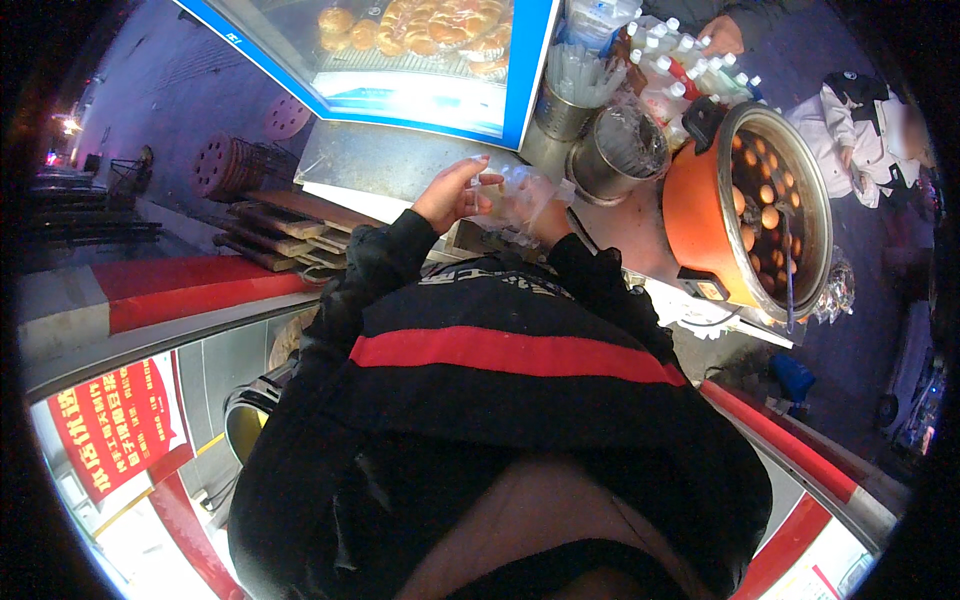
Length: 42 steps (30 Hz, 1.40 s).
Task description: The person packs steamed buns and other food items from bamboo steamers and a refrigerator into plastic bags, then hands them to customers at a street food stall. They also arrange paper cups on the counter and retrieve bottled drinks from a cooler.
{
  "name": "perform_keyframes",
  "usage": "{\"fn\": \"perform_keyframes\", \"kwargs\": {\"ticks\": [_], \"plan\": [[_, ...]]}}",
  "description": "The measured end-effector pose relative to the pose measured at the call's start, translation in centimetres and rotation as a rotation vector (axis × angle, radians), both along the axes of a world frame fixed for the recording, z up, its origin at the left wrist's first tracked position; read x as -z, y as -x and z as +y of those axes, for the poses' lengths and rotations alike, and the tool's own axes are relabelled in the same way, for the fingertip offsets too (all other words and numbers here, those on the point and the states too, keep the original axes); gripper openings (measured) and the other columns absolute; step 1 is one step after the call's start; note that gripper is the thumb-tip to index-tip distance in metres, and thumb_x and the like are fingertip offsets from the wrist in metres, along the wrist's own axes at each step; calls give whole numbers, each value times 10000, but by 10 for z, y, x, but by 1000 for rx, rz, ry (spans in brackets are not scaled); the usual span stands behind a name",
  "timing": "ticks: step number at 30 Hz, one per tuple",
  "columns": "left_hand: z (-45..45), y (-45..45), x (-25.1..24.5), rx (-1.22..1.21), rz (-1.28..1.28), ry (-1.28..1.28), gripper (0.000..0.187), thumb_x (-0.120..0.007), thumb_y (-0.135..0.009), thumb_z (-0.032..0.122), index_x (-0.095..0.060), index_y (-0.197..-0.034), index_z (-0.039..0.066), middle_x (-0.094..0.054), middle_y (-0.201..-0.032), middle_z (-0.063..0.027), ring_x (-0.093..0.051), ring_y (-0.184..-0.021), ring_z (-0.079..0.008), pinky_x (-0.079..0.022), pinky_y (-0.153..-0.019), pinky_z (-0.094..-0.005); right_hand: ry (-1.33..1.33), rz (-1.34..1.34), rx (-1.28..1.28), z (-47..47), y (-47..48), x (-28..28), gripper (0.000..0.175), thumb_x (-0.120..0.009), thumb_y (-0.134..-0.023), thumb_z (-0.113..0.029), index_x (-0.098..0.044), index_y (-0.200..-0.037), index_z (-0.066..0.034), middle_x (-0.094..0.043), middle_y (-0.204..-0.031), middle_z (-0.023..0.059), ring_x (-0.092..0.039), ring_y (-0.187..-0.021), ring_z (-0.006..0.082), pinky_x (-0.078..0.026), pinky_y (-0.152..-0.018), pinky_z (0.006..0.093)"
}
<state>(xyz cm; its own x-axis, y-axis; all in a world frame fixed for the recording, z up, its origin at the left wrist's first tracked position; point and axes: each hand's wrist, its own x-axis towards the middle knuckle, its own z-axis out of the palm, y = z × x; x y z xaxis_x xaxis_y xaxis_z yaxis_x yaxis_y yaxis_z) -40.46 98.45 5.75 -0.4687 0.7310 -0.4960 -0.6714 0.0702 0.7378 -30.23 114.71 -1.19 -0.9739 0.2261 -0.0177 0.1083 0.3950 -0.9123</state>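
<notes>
A thin translucent plastic bag [525, 191] is at my hands in front of my chest. My left hand [454, 193] has its fingers curled at the bag's left edge; whether they pinch it is not plain. My right hand [549, 221] is wrapped in or behind the bag, its fingers partly hidden by the plastic. Just beyond them is the metal counter [375, 154], below a blue-framed glass display case [416, 124] with buns and wrapped bread [442, 26]. To the right stand a perforated metal holder [559, 116] of clear straws and a steel container [607, 176] with plastic wrapping inside.
An orange pot [697, 202] of eggs in dark liquid stands at the right, a ladle [789, 262] in it. White-capped bottles [667, 71] stand behind, near another person's hand [721, 34]. A person in a white jacket [855, 135] is far right. Wooden boards [281, 232] lie left.
</notes>
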Motion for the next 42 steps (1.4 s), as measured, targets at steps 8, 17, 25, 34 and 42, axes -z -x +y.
{"fn": "perform_keyframes", "kwargs": {"ticks": [8,17,25,34,42], "plan": [[-2,-1,2,26,2,67,517,-583,-814,411,-417,-1182,89,-515,-1133,-106,-561,-666,-158,-506,-668,-290,-315,227,108,17,-3,30,265,-565,-831,-312,-593,-906,-59,-617,-894,79,-568,-730,146,-461,-606,302],[-2,2,-24,-20,27,-119,374,-527,-864,313,-485,-1116,39,-573,-997,-91,-555,-655,-134,-485,-668,-275,765,187,-1,41,-18,-33,153,-513,-877,-202,-576,-908,-66,-552,-785,15,-509,-693,121,-419,-586,277],[14,6,-30,-329,28,-225,103,-504,-865,122,-524,-838,24,-563,-787,-56,-560,-699,-159,-472,-724,-297,709,279,207,34,-7,-103,269,-638,-778,-162,-507,-980,-43,-535,-880,47,-543,-789,133,-463,-645,277],[63,-26,-40,-42,-134,-340,334,-395,-931,342,-567,-978,60,-614,-952,-43,-552,-897,-173,-391,-841,-321,-416,258,-70,4,-17,-138,251,-475,-874,-245,-552,-1011,-50,-603,-882,179,-594,-815,322,-466,-679,387],[59,-25,-56,194,-149,-179,237,-494,-885,305,-558,-1016,118,-554,-769,19,-553,-747,-90,-433,-656,-288,-351,389,296,23,-75,-149,253,-529,-826,-248,-490,-1036,-113,-585,-706,149,-587,-587,315,-460,-508,441]]}}
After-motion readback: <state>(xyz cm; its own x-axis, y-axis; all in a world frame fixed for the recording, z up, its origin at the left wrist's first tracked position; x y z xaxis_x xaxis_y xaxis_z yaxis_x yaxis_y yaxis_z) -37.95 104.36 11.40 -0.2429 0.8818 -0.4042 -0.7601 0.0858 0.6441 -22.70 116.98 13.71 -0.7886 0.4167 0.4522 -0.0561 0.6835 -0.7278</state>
